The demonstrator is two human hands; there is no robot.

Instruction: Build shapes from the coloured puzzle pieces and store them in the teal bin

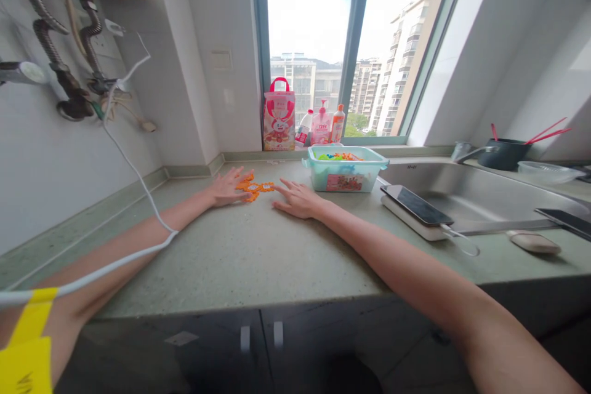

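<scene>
Several orange interlocking toy pieces (pixel 253 187) lie flat on the counter, joined in a small cluster. My left hand (pixel 229 188) rests over the left side of the cluster, fingers spread and covering part of it. At the cluster's right end is my right hand (pixel 297 198), palm down with its fingers stretched out; its fingertips are close to the last piece, and I cannot tell if they touch. A pale turquoise plastic tub (pixel 344 175) full of colourful pieces stands just beyond my right hand.
A phone (pixel 418 204) lies on a white block beside the steel sink (pixel 462 197). Bottles (pixel 322 126) and a pink bag (pixel 279 120) line the window sill. A white cable (pixel 133 188) crosses above my left forearm. A computer mouse (pixel 534 242) sits at the right.
</scene>
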